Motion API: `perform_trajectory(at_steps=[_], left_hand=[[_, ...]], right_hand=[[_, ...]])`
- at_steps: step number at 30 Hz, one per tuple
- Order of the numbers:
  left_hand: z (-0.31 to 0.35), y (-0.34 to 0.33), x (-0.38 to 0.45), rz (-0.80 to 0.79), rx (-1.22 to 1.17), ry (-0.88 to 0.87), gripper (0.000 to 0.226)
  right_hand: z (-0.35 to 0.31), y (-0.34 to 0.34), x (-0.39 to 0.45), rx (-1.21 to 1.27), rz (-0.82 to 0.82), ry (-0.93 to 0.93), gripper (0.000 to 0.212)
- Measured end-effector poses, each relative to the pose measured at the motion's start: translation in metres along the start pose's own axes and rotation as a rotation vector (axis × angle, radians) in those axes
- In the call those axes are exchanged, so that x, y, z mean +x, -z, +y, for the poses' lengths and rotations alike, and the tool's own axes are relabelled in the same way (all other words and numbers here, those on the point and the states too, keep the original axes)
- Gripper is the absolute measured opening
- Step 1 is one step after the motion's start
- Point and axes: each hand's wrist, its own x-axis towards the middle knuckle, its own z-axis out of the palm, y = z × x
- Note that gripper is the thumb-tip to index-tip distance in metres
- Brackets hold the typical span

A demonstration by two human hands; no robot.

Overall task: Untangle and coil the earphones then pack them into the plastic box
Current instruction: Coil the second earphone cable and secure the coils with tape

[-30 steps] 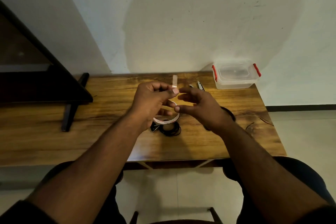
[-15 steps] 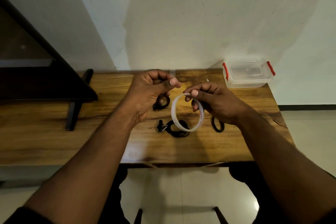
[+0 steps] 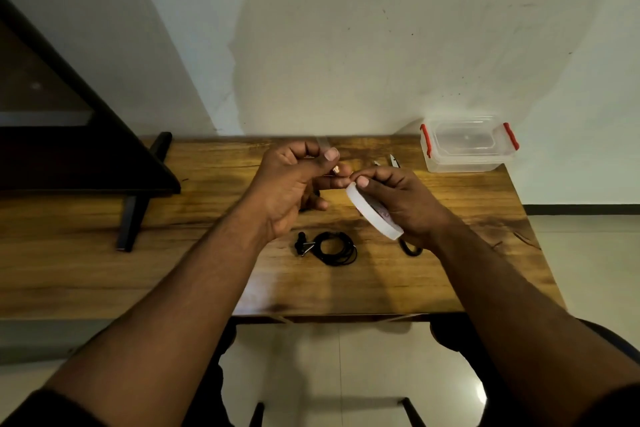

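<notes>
A coil of black earphones (image 3: 337, 250) lies on the wooden table (image 3: 194, 263), its buds and plug to its left. Part of a second black coil (image 3: 411, 250) shows under my right wrist. My right hand (image 3: 405, 201) grips a white roll of tape (image 3: 369, 217), held tilted and edge-on above the table. My left hand (image 3: 287, 191) is curled, with its thumb and forefinger pinching the tape's free end right by the roll. The clear plastic box (image 3: 467, 159) with red clips stands shut at the table's far right corner.
Scissors (image 3: 393, 160) lie on the table just left of the box. A dark slanted stand (image 3: 104, 156) with a foot on the table fills the left side. The wall runs right behind the table. Tiled floor and chair legs show below the near edge.
My right hand has turned the roll from face-on to edge-on and brought it up to my left hand. The small black coil seen at my left hand is out of sight.
</notes>
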Motion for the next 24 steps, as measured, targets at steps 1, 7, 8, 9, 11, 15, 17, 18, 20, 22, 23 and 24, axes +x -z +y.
perform_trajectory(at_steps=[1, 7, 8, 9, 11, 15, 17, 18, 20, 22, 23, 24], left_hand=[[0.000, 0.000, 0.000, 0.006, -0.036, 0.039, 0.004], [-0.002, -0.001, 0.001, -0.010, -0.280, 0.289, 0.010], [-0.002, -0.001, 0.002, -0.014, -0.296, 0.315, 0.013], [-0.003, -0.001, 0.003, -0.019, -0.295, 0.332, 0.014], [-0.004, 0.000, 0.004, -0.027, -0.253, 0.344, 0.017], [-0.008, 0.003, 0.008, -0.036, -0.191, 0.322, 0.023], [-0.009, 0.003, 0.009, -0.022, -0.192, 0.306, 0.022], [-0.009, 0.004, 0.009, -0.011, -0.192, 0.293, 0.023], [-0.010, 0.004, 0.010, 0.020, -0.194, 0.261, 0.023], [-0.011, 0.004, 0.011, 0.048, -0.209, 0.242, 0.022], [-0.011, 0.004, 0.011, 0.059, -0.218, 0.236, 0.021], [-0.012, 0.004, 0.011, 0.068, -0.226, 0.230, 0.022]], right_hand=[[0.000, -0.001, 0.000, 0.017, 0.013, 0.010, 0.020], [0.000, -0.001, -0.002, 0.085, 0.031, -0.005, 0.016], [0.001, -0.001, -0.002, 0.085, 0.022, -0.014, 0.017], [0.002, 0.000, -0.003, 0.075, 0.015, -0.022, 0.019], [0.004, 0.004, -0.002, 0.004, 0.068, -0.061, 0.025], [0.001, 0.041, -0.006, -0.726, 0.428, -0.099, 0.020], [0.006, 0.063, -0.011, -1.095, 0.417, -0.268, 0.012], [0.011, 0.068, -0.012, -1.167, 0.397, -0.392, 0.012], [0.026, 0.068, -0.013, -1.235, 0.385, -0.560, 0.017], [0.036, 0.065, -0.012, -1.292, 0.418, -0.544, 0.022], [0.039, 0.063, -0.011, -1.302, 0.451, -0.518, 0.024], [0.040, 0.062, -0.011, -1.295, 0.481, -0.507, 0.027]])
